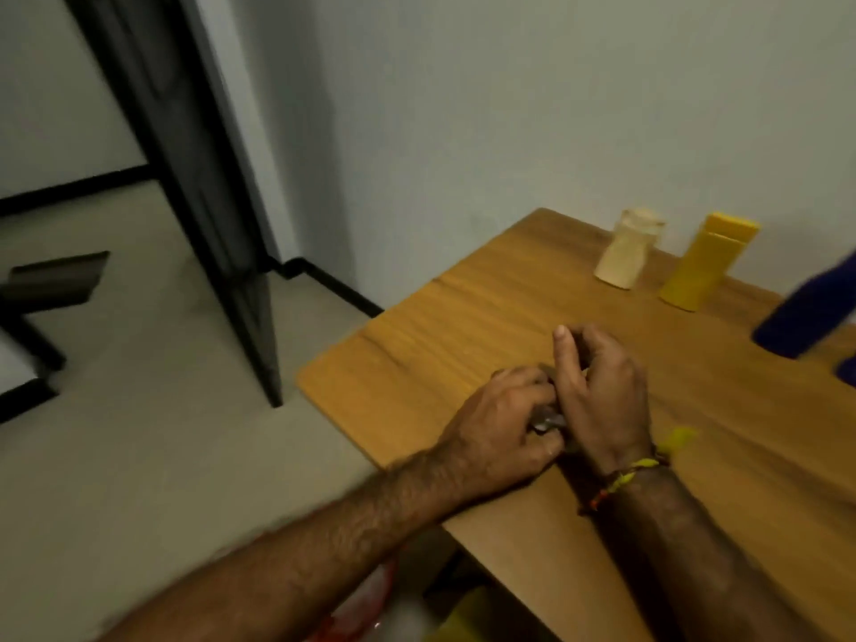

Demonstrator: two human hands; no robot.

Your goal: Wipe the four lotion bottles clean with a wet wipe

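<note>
A cream bottle (pixel 627 252), a yellow bottle (pixel 706 261) and a dark blue bottle (pixel 806 312) stand along the wall side of the wooden table (pixel 463 308). A further dark blue thing (pixel 847 375) shows at the right edge, cut off. Both hands meet near the table's left front. My left hand (pixel 502 426) grips a small greyish thing (pixel 546 421), mostly hidden, that I cannot identify. My right hand (pixel 597 386) has its fingers curled and touches the same spot; a yellow thread band is on its wrist.
The table's left edge and corner lie just left of my hands, with grey floor beyond. A dark door (pixel 199 178) stands open at the left. Something red and white (pixel 366 604) and something yellow (pixel 458 618) sit below the table's front edge.
</note>
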